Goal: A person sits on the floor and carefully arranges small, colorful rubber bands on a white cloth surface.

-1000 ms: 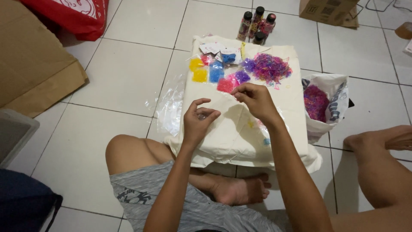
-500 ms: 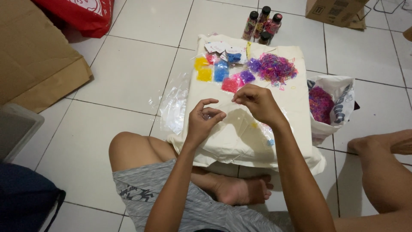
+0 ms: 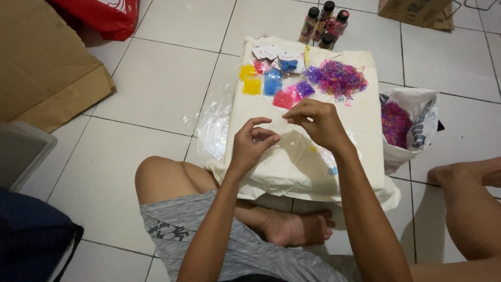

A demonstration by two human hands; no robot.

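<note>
Both hands mid-frame pinch a small clear plastic bag (image 3: 279,134), left hand (image 3: 253,143) and right hand (image 3: 315,121) fingers closed on its edges above the cream cloth (image 3: 360,136); risk I see: film slips, contents scatter toward the loose purple-pink band pile (image 3: 342,78) upper right.

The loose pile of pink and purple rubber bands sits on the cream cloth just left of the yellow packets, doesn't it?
Not quite: the head view shows the loose pile of pink and purple rubber bands on the cream cloth, but to the right of the yellow packets, beyond the blue and pink packets.
</note>
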